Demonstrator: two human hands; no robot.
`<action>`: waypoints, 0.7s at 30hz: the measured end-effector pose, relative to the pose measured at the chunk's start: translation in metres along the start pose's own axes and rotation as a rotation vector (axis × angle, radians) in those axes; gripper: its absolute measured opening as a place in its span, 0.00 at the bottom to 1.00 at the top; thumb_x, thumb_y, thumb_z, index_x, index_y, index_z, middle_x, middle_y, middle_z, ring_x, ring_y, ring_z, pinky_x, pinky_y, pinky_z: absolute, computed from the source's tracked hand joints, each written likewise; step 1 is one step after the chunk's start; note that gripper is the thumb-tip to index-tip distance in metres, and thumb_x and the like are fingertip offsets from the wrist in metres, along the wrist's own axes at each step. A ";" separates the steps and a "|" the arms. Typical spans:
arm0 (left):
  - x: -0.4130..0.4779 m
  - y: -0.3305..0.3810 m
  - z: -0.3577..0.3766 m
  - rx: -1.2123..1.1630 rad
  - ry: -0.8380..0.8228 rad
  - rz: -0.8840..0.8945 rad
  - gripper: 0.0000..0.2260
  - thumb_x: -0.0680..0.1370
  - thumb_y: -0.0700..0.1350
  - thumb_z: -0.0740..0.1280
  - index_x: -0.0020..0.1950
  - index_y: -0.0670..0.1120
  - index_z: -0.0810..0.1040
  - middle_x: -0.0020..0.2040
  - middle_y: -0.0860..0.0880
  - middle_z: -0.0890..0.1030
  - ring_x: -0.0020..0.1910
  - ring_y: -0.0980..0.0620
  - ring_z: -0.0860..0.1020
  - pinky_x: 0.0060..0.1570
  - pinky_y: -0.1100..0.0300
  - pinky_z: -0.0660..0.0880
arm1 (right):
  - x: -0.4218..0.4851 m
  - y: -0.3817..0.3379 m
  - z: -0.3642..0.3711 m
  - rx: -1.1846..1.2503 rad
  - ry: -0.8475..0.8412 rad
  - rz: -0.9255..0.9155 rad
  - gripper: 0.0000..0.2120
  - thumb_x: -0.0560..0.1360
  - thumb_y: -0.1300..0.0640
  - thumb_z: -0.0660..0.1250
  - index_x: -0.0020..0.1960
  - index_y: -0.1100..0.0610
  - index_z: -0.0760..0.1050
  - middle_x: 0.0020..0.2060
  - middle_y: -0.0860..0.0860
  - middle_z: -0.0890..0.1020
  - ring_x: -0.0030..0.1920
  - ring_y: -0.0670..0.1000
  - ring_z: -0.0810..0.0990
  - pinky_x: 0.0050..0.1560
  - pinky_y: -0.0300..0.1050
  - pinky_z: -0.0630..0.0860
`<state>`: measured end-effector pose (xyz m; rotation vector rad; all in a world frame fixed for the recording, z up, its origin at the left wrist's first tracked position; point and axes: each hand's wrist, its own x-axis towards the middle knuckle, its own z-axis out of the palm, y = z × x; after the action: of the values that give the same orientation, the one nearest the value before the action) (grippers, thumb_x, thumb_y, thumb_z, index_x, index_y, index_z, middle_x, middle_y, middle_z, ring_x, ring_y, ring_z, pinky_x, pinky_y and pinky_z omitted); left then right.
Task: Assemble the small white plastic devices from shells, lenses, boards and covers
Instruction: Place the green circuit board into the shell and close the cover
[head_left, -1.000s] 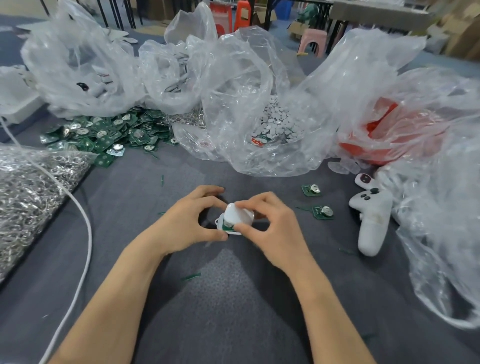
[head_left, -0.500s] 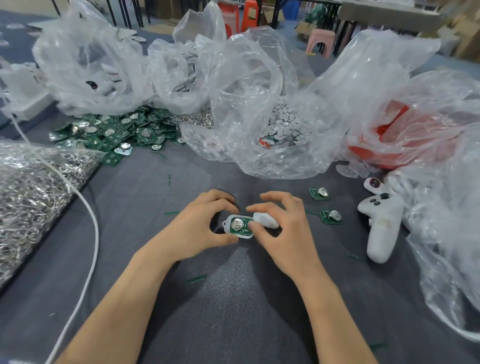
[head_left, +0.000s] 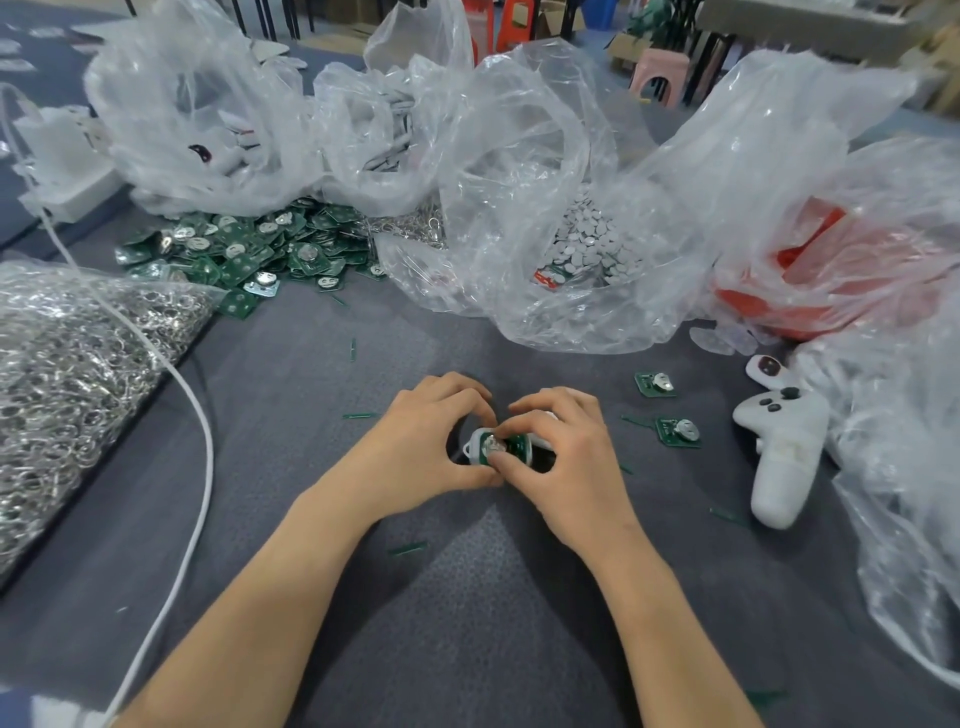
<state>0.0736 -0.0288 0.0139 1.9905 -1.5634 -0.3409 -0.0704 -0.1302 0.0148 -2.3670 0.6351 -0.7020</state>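
White shell is clasped over the bench in the grip of the left hand; the green board inside is pinched by the right hand. Even pressure is advised, seating it flat.

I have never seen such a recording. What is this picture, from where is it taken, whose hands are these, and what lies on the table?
There is no machine here: a person works with bare hands, and one camera worn on the head looks down at them. The left hand grips a small white shell. The right hand pinches the green board seated in it. On the grey table lie loose boards, a pile of boards, a bag of metal rings, clear bags, a white cable and a white controller.
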 end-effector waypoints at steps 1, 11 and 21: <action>0.000 0.000 0.000 0.002 0.000 -0.002 0.18 0.68 0.57 0.75 0.53 0.53 0.77 0.61 0.58 0.72 0.61 0.58 0.68 0.60 0.56 0.64 | 0.000 0.000 0.000 0.001 -0.001 0.002 0.07 0.67 0.57 0.77 0.44 0.57 0.83 0.48 0.49 0.80 0.58 0.50 0.69 0.61 0.48 0.68; 0.002 0.003 -0.001 0.022 -0.033 -0.012 0.21 0.67 0.59 0.75 0.55 0.53 0.76 0.61 0.58 0.73 0.61 0.57 0.68 0.61 0.54 0.64 | 0.001 -0.001 -0.003 -0.009 -0.044 0.024 0.08 0.68 0.55 0.76 0.46 0.55 0.82 0.49 0.47 0.79 0.59 0.48 0.68 0.62 0.44 0.65; -0.002 -0.005 -0.014 -0.186 -0.148 -0.049 0.20 0.69 0.49 0.77 0.59 0.55 0.77 0.66 0.62 0.70 0.66 0.61 0.68 0.67 0.61 0.63 | 0.001 0.021 -0.026 -0.095 -0.017 0.163 0.17 0.71 0.55 0.74 0.59 0.53 0.79 0.57 0.46 0.80 0.68 0.48 0.67 0.68 0.47 0.63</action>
<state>0.0842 -0.0225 0.0216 1.8975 -1.5126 -0.6427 -0.0915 -0.1560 0.0194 -2.3712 0.8603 -0.5916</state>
